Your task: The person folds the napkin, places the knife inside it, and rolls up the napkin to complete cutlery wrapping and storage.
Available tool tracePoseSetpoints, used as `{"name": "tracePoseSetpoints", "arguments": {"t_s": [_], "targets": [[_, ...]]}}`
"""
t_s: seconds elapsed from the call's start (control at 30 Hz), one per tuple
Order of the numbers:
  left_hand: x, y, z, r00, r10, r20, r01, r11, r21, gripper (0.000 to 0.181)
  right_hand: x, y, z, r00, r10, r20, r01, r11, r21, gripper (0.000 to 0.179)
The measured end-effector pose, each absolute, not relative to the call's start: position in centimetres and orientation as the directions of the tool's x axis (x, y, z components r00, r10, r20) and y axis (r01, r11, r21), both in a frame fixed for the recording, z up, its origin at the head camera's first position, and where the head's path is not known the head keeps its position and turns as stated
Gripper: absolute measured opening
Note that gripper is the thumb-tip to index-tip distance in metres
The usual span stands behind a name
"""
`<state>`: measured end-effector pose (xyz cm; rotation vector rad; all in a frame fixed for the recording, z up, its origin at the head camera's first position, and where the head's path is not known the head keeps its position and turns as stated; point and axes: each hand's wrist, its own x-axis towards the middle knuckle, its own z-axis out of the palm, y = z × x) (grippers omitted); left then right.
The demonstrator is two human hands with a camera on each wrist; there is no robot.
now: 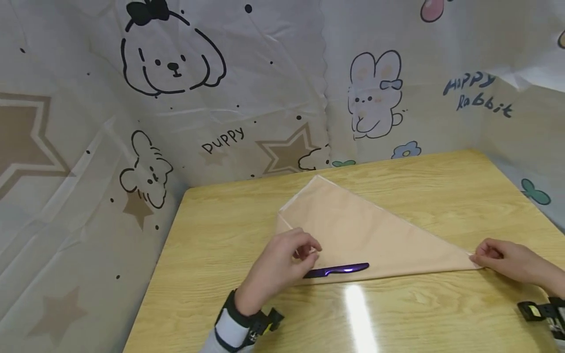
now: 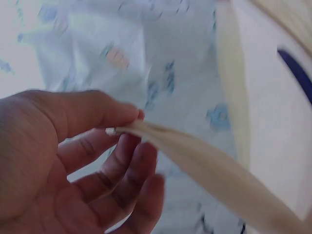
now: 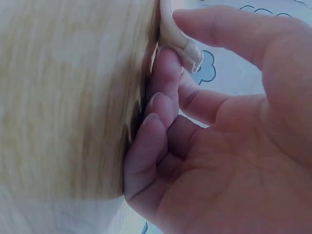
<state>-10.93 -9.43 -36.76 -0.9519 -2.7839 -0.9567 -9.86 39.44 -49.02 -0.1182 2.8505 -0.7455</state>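
Observation:
A peach cloth napkin (image 1: 353, 220) with white edging lies folded on the table, its straight fold towards me. On it, near that fold, rests a shiny purple table knife (image 1: 348, 268), partly behind my left hand (image 1: 280, 260). Thumb and forefinger of that hand pinch a cloth corner, raised off the table in the left wrist view, where the cloth (image 2: 209, 168) stretches away to the right. My right hand (image 1: 507, 257) pinches the napkin's far right point between thumb and fingers. In the right wrist view the cloth tip (image 3: 187, 51) sticks out between them.
The wooden table (image 1: 220, 220) carries the napkin. Behind and to the left hangs a white sheet (image 1: 273, 63) printed with cartoon animals and stars. Bands with small devices (image 1: 262, 326) are strapped on both wrists.

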Motion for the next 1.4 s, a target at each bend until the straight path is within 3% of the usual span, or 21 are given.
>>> {"name": "tracePoseSetpoints", "arguments": {"t_s": [0.33,0.47,0.63,0.97,1.17,1.3,1.4], "targets": [[-11.5,0.0,-41.3,-0.749,0.596,0.290,0.649,0.747,0.142,0.005,-10.0,39.3,-48.5,-0.974,-0.139,-0.181,-0.024,0.853,-0.522,0.023],[-11.5,1.8,-43.6,-0.772,0.589,0.238,0.620,0.780,0.082,0.010,-9.9,39.5,-48.5,-0.971,-0.142,-0.192,-0.020,0.849,-0.529,0.022],[-11.0,3.0,-45.5,-0.789,0.587,0.182,0.608,0.790,0.086,0.012,-9.9,39.3,-48.4,-0.971,-0.147,-0.189,-0.024,0.845,-0.534,0.022],[-10.6,3.5,-46.5,-0.789,0.607,0.094,0.612,0.763,0.208,0.005,-9.8,39.5,-48.5,-0.975,-0.137,-0.176,-0.028,0.858,-0.513,0.023],[-12.4,1.3,-44.8,-0.779,0.619,0.106,0.583,0.650,0.488,0.010,-9.9,39.4,-48.6,-0.977,-0.117,-0.179,-0.013,0.866,-0.499,0.021],[-15.4,-4.0,-42.6,-0.860,0.496,0.119,0.450,0.627,0.635,0.015,-9.8,39.4,-48.7,-0.977,-0.120,-0.176,-0.015,0.863,-0.505,0.021],[-18.0,-9.6,-42.1,-0.935,0.350,0.054,0.280,0.638,0.718,0.021,-9.8,39.4,-48.8,-0.978,-0.118,-0.172,-0.017,0.866,-0.499,0.022]]}}
